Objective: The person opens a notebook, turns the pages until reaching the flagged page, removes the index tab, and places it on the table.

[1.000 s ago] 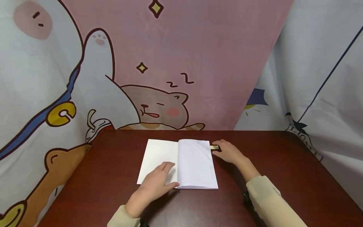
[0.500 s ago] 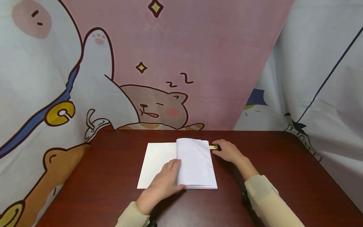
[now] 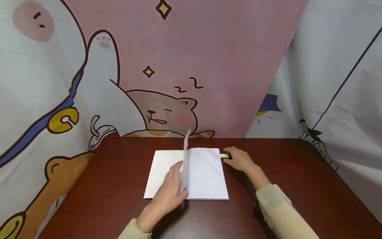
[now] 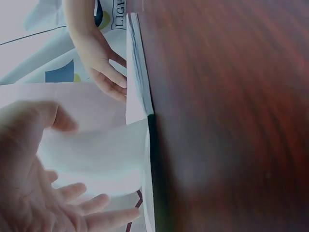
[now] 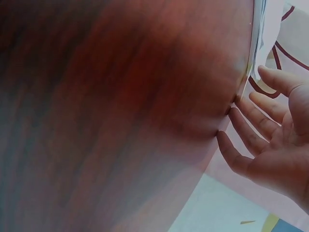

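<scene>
White and upright now: apparently turning a page of the notebook!
Wide-spread left hand, loosely spread right hand; next, probably, guide that page down leftward.

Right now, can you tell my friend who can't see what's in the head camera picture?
A page stands up mid-turn in an open notebook, with a person's left hand beside it. The right hand is near the notebook's far right corner, by a small yellowish strip. It's all on a reddish-brown table before a cartoon cloth.
</scene>
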Tool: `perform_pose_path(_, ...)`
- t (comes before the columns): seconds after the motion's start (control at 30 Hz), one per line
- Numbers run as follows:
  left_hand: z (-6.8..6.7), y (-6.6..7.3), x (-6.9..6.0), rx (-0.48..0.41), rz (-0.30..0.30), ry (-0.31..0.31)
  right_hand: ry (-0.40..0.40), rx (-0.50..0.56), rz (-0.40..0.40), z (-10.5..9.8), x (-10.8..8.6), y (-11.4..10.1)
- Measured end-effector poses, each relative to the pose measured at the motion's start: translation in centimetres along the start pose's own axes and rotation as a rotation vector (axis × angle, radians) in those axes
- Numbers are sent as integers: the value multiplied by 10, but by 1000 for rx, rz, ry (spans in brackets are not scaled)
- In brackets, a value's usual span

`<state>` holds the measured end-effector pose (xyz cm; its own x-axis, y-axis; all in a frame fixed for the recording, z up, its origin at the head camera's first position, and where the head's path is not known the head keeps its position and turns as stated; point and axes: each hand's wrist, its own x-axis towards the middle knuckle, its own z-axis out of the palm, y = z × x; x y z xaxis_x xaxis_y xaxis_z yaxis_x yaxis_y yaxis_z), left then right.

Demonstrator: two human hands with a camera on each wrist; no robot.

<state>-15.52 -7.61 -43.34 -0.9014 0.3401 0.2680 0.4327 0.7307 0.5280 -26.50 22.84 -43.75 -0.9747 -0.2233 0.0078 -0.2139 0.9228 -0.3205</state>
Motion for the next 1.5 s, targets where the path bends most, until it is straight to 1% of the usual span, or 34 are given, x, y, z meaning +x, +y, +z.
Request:
perform_pose_path(0.13, -7, 2, -2, -6, -41, 98, -4, -11, 13, 1, -1, 0)
perform_pose_path(0.33, -16, -2, -3, -22, -38, 214, -1, -18, 13, 4, 0, 3)
perform_pose_path(0.4, -19, -4, -4, -38, -46, 235, 1, -17, 11, 4, 0, 4)
perform_pose_path(0.47, -21, -7, -5, -73, -67, 243, 3, -16, 13, 3, 1, 4)
perform_pose_path(0.6, -29, -14, -7, -152, -128, 233, 4, -31, 8, 2, 0, 4)
perform_pose_path(0.73, -41, -24, -8, -207, -179, 234, 7, -39, 7, 1, 0, 3)
perform_pose_path(0.83, -50, -32, -10, -194, -218, 221, 10, -39, 7, 0, 0, 3)
perform_pose_path(0.93, -59, -40, -12, -168, -257, 194, 10, -47, 3, -1, 1, 3)
perform_pose_path(1.03, -65, -47, -13, -167, -280, 171, 8, -59, -4, -1, 2, 3)
perform_pose_path(1.2, -68, -58, -15, -173, -308, 149, -3, -55, -7, -1, 3, 3)
perform_pose_path(1.5, -63, -74, -18, -195, -359, 131, 0, -47, -15, -1, 2, 5)
